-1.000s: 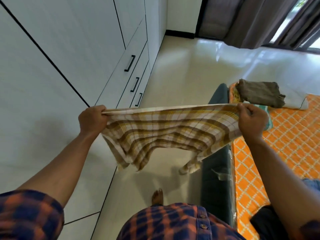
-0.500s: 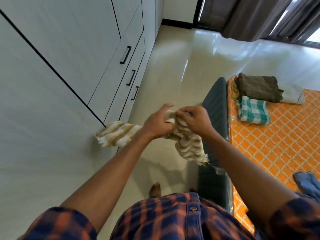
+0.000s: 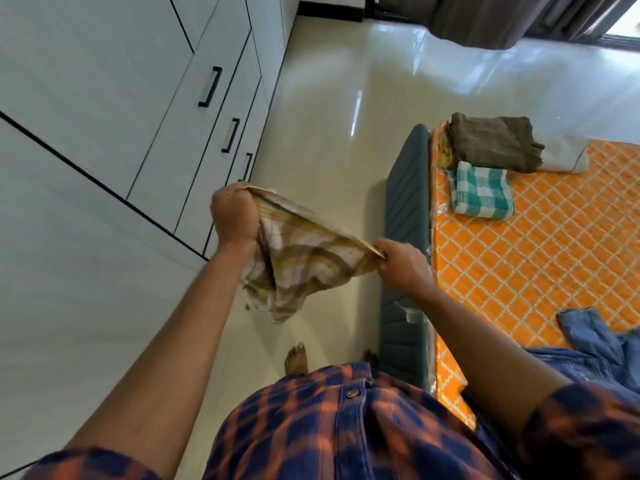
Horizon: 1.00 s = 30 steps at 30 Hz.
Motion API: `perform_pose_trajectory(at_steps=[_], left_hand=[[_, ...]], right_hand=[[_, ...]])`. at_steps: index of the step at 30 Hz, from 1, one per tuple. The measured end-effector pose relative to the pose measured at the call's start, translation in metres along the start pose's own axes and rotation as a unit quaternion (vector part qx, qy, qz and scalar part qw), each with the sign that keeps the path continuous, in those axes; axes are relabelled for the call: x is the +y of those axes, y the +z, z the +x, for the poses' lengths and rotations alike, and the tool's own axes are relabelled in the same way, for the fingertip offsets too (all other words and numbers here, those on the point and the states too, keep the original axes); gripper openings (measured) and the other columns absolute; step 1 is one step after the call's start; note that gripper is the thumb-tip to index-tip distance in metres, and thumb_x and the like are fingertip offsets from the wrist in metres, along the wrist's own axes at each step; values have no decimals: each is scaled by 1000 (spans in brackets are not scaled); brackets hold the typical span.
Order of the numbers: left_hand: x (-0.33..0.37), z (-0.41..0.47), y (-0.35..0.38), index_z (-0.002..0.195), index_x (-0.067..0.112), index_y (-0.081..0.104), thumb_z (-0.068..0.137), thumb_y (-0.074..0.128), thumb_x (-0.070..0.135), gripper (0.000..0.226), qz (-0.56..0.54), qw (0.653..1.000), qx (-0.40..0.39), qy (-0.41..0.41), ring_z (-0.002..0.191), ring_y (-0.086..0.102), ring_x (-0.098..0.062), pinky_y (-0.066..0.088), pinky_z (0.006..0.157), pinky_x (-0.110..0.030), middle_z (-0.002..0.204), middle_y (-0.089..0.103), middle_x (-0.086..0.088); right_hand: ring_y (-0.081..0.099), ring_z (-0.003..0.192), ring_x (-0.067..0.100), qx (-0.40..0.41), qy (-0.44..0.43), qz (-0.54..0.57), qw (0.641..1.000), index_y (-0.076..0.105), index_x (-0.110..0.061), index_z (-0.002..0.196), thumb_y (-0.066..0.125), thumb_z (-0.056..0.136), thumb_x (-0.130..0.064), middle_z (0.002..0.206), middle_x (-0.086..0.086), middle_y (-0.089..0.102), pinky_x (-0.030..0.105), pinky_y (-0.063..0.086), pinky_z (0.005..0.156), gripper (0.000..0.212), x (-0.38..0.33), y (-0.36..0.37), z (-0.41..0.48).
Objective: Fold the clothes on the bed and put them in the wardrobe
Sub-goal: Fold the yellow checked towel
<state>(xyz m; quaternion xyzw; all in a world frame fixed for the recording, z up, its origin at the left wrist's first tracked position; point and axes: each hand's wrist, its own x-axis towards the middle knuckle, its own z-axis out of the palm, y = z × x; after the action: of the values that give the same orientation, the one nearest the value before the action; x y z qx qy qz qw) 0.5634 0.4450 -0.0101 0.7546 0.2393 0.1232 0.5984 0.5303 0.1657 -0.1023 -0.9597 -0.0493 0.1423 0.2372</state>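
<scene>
A yellow, brown and white checked cloth (image 3: 304,261) hangs folded in the air over the floor, between the wardrobe and the bed. My left hand (image 3: 233,216) grips its upper left corner in a fist. My right hand (image 3: 401,263) pinches the opposite end of the top edge, lower and to the right. The rest of the cloth sags below the stretched edge. On the bed with the orange patterned sheet (image 3: 540,258) lie a folded teal checked cloth (image 3: 481,190), a folded brown garment (image 3: 491,143) and a crumpled blue garment (image 3: 602,351).
The white wardrobe (image 3: 86,133) fills the left side, its doors and drawers closed, with black handles (image 3: 209,86). A grey padded bed edge (image 3: 407,220) runs beside my right leg. A glossy cream floor (image 3: 346,116) stretches ahead to dark curtains (image 3: 502,19). A white folded item (image 3: 564,155) lies behind the brown garment.
A second ago I held the cloth stretched wide. Then my hands came together, doubling it. Now they have parted again, holding the shorter folded edge taut.
</scene>
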Motion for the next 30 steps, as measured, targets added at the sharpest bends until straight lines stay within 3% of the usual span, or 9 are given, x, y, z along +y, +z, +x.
perform_pose_trajectory(at_steps=[2, 5, 9, 12, 16, 19, 24, 26, 30], left_hand=[[2, -4, -4, 51, 15, 41, 76, 35, -6, 33, -51, 998, 0, -47, 39, 31, -3, 27, 42, -19, 40, 34, 18], [-1, -19, -4, 44, 23, 54, 79, 32, -10, 54, -62, 996, -48, -51, 38, 38, -1, 31, 39, -15, 40, 41, 16], [2, -37, 0, 63, 9, 63, 78, 34, -5, 35, -120, 986, -77, -88, 46, 50, -11, 41, 45, -18, 51, 52, 1], [1, -42, -14, 61, 10, 58, 76, 44, 13, 21, -56, 967, -233, -89, 52, 44, -13, 38, 49, -22, 55, 46, -2], [-22, -58, -28, 84, -2, 66, 72, 53, 21, 29, -7, 883, -446, -147, 81, 62, -19, 52, 69, -23, 84, 65, -12], [-44, -74, -22, 88, -3, 69, 85, 57, 39, 44, -105, 885, -370, -263, 84, 63, -26, 54, 77, -32, 88, 68, -16], [-58, -92, 0, 118, 2, 72, 95, 39, 71, 79, -278, 851, -237, -377, 111, 66, -39, 51, 101, -52, 123, 65, -29], [-56, -94, 9, 109, 4, 76, 100, 31, 65, 77, -262, 869, -173, -383, 100, 72, -36, 58, 92, -47, 115, 70, -27], [-70, -91, 15, 126, 8, 66, 96, 44, 62, 66, -179, 923, -37, -340, 112, 68, -32, 47, 106, -55, 121, 70, -16]], right_hand=[[69, 92, 25, -1, 105, 13, 994, 72, -31, 109, 50, 94, -22, 98, -2, 74, 36, 54, 76, 28, 41, 18, -17], [67, 98, 31, 36, 217, 75, 973, 70, -26, 113, 44, 99, -28, 105, 5, 73, 41, 55, 83, 29, 65, 39, -25], [63, 98, 29, 111, 298, 225, 921, 66, -16, 109, 41, 104, -25, 103, 8, 68, 45, 53, 90, 27, 49, 44, -11], [63, 99, 25, 186, 328, 369, 849, 65, -19, 104, 44, 103, -26, 102, 5, 67, 46, 54, 91, 22, 34, 30, 6], [62, 95, 19, 174, 258, 577, 755, 76, -16, 107, 54, 98, -16, 104, 3, 68, 33, 54, 83, 24, -18, -12, 33], [65, 89, 21, 60, 141, 663, 733, 81, -20, 84, 55, 95, -17, 101, 7, 75, 46, 52, 89, 28, -73, -34, 24], [71, 90, 25, -223, -45, 604, 764, 63, -12, 59, 41, 85, -8, 96, 23, 75, 32, 56, 78, 34, -114, -20, -16], [70, 92, 24, -250, -73, 549, 794, 63, -9, 57, 44, 78, -8, 99, 30, 72, 32, 54, 85, 28, -107, -7, -26], [68, 92, 21, -228, -41, 538, 811, 63, -7, 65, 47, 73, -7, 102, 31, 72, 37, 52, 90, 18, -82, -2, -30]])
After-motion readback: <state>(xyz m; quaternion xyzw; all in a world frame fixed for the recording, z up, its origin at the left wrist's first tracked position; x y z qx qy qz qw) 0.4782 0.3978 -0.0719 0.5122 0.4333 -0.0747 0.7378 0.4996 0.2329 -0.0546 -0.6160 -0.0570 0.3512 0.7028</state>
